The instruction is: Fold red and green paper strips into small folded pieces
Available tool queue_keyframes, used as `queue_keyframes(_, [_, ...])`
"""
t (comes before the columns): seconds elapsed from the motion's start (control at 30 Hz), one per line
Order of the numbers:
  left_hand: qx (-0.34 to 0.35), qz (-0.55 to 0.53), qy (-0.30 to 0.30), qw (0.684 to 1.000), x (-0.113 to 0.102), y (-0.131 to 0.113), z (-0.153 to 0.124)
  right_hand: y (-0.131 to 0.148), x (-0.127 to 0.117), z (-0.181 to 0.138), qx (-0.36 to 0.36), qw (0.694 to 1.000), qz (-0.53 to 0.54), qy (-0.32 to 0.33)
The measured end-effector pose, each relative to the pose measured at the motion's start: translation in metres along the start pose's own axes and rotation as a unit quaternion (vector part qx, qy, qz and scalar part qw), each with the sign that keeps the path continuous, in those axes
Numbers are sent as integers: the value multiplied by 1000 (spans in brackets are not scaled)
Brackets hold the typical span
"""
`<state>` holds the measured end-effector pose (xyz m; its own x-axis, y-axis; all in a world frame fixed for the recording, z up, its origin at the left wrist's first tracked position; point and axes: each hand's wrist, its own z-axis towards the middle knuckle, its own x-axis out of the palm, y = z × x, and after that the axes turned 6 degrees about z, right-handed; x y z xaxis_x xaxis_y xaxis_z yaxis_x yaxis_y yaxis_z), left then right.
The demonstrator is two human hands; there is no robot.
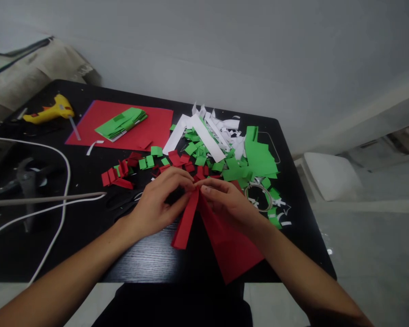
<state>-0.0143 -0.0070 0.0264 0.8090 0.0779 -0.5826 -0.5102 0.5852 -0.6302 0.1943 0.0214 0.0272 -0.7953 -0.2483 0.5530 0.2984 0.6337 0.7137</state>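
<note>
Between my two hands is a sheet of red paper (233,245) with a narrow strip (186,222) folded or parted from its left side. My left hand (163,195) pinches the top of the strip with thumb and fingertips. Close against it, my right hand (225,200) grips the sheet's upper edge, its fingertips meeting those of the left. Both pieces hang down toward the table's front edge. Whether they are still joined at the top is hidden by my fingers. Small folded red paper pieces (122,170) lie just beyond my hands.
White paper strips (207,138) and green paper scraps (261,156) are heaped at the back. A roll of tape (269,200) lies right. A yellow glue gun (56,110), red sheets (150,120) with folded green paper (121,122), pliers (27,181) and a white cable (68,172) occupy the left.
</note>
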Motion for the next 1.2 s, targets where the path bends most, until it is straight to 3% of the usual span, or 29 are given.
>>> queue_keyframes(0.4, [41, 11, 25, 999, -8, -7, -2, -2, 0, 1, 26, 999, 26, -12])
queue_keyframes(0.6, [25, 25, 1, 999, -2, -6, -1, -6, -1, 2, 12, 1000, 7, -10])
queue_keyframes(0.83, [36, 36, 4, 999, -3, -3, -2, -9, -8, 5, 14, 1000, 3, 9])
queue_keyframes(1.2, [-2, 2, 10, 1000, -2, -5, 0, -9, -4, 2, 14, 1000, 24, 4])
